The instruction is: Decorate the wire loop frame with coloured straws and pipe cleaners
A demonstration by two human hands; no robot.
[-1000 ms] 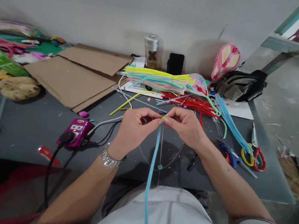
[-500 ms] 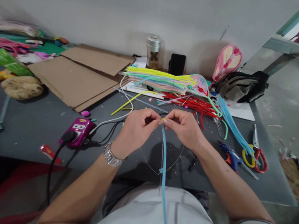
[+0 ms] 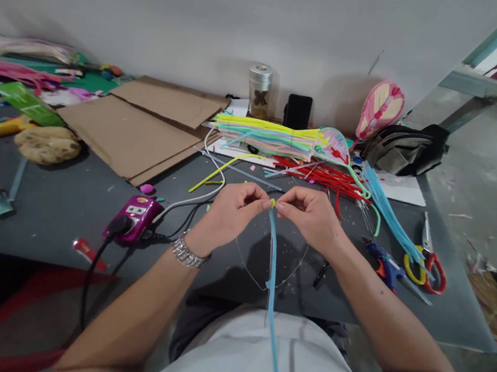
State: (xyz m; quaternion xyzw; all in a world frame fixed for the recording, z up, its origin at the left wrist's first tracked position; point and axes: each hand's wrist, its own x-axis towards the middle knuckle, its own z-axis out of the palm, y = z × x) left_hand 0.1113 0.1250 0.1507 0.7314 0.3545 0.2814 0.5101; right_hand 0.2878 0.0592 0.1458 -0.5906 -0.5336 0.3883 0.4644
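Observation:
My left hand and my right hand meet fingertip to fingertip above the dark table. Both pinch the top end of a long light-blue pipe cleaner, where a small yellow bit shows between the fingers. The blue strand hangs down toward my lap. A thin wire loop curves below my hands. A metal watch sits on my left wrist.
Bundles of yellow, green and pink pipe cleaners, red ones and blue ones lie behind my hands. Scissors and a blue glue gun lie at right. A purple power strip, cardboard sheets, a tin and bag stand around.
The blue strand's hanging end has swung to the right. My hands stay pinched together at its top, their fingers shifting slightly; the view moved a little.

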